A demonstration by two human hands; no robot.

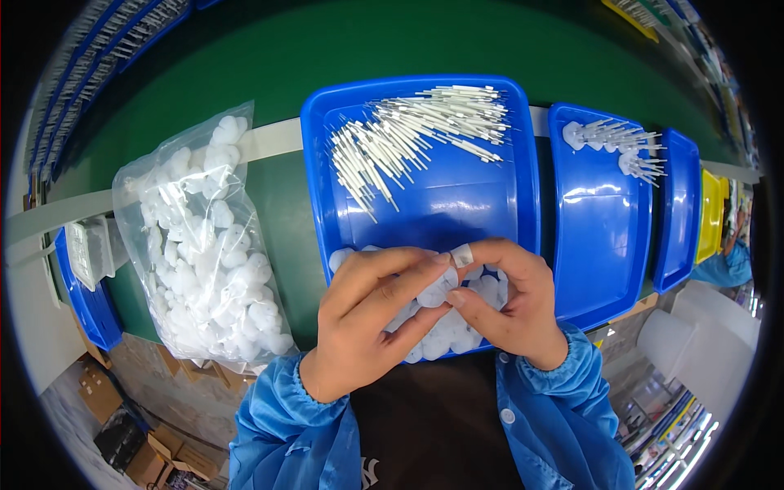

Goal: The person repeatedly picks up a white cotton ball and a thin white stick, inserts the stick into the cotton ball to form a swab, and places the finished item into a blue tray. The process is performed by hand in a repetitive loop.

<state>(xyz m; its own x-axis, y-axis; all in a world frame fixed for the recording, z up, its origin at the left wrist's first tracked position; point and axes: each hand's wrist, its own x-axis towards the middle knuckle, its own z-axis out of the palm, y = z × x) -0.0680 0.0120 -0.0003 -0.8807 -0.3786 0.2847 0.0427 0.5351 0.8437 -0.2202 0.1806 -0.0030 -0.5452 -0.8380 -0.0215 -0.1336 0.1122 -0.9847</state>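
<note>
My left hand (367, 306) grips a rounded, translucent white plastic piece (438, 289) between thumb and fingers. From the other side, the thumb and index finger of my right hand (518, 298) close on the same piece. A small white band (463, 256) sits at my right index fingertip; whether it is tape or a part, I cannot tell. Both hands are over the near end of a blue tray (525, 188), where several similar white pieces (445, 333) lie heaped, partly hidden by the hands. Thin white sticks with metal pins (416, 122) are spread across the tray's far end.
To the left lies a clear plastic bag (204, 245) full of white pieces. A second blue tray (600, 237) on the right bears assembled pieces with pins (625, 143). Beyond it are another blue tray (679, 212) and a yellow one (712, 214). A green table (286, 196) lies underneath.
</note>
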